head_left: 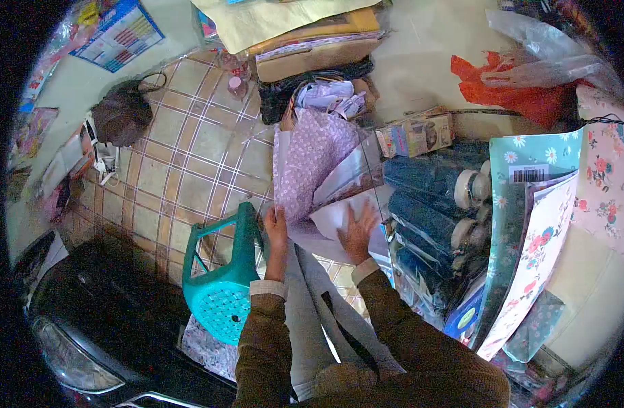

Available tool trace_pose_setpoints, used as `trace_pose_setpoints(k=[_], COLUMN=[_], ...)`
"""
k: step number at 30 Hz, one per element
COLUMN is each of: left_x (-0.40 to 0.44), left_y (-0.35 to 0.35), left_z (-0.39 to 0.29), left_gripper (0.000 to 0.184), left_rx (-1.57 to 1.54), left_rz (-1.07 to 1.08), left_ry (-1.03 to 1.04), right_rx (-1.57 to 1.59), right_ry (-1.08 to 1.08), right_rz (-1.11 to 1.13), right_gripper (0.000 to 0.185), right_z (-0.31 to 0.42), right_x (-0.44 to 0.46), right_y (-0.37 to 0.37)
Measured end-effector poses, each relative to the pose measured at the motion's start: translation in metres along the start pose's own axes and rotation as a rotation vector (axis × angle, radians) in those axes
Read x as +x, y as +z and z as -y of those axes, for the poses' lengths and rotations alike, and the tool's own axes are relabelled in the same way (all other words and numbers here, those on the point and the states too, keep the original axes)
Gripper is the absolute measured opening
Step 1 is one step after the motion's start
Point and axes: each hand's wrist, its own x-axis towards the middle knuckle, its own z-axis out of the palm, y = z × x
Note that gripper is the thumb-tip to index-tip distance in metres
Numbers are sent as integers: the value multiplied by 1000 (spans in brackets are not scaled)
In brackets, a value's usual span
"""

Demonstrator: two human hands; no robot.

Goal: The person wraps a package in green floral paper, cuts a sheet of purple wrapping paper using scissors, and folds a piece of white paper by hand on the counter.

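Note:
A purple floral sheet (308,146), which looks like wrapping paper, is partly folded in front of me, with its pale inner side (329,216) showing. My left hand (276,234) is closed on the sheet's lower left edge. Lying on the pale flap, my right hand (358,231) has its fingers spread. Just beyond the sheet is a crumpled, light purple printed bundle (332,95) with dark plastic around it. What lies under the folded part is hidden.
A green plastic stool (220,306) stands left of my legs, near a black scooter (121,319). To the right are dark wrapped rolls (420,197) and upright floral sheets (499,211). A stack of packets (318,58), a bottle (238,85) and a dark bag (121,112) lie farther off.

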Motion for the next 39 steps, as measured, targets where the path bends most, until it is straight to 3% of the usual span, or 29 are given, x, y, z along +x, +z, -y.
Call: trace_pose_setpoints(k=[1,2,5,6,9,10,17,20,24,26,30,32,34,36,39], left_x=[0,-1,1,3,1,2,7,2,2,1,4,-2,-4,-3,-5], left_y=[1,1,-2,-3,-1,-2,-11,-11,-8,-7,-15,-10,-10,-14,-15], left_z=[-1,-3,5,8,-1,-4,17,4,1,-5,-2,-11,-17,-24,-29], left_gripper=[29,30,31,32,34,35,35,34,35,34,30,29,30,34,48], left_rx=[-13,-25,-13,-3,-122,-86,-75,-109,-158,-118,63,-59,-77,12,186], left_rz=[2,4,12,14,15,11,58,56,20,19,70,45,42,61,117], left_ry=[-14,-28,-62,-71,-117,-105,-96,-134,-176,-143,-41,-47,-77,-127,-101], right_rx=[-16,103,60,39,571,520,481,582,577,461,238,128,52,12,153], right_ry=[-98,-8,42,28,-20,68,-82,69,103,-75,-264,-285,-145,139,34], right_rz=[80,314,338,203,-171,-251,-517,-481,65,119,110,24,69,266,-115], right_gripper=[110,115,110,87,65,53,47,35,21,27,44,47,43,35,26], right_z=[8,14,17,16,6,14,23,21,6,9,17,8,-3,-8,4], right_x=[6,11,29,39,64,73,99,85,64,52,35,32,36,48,38], right_y=[-9,-20,-12,-10,-2,-5,-10,-6,-13,-19,-42,-37,-33,-33,-43])
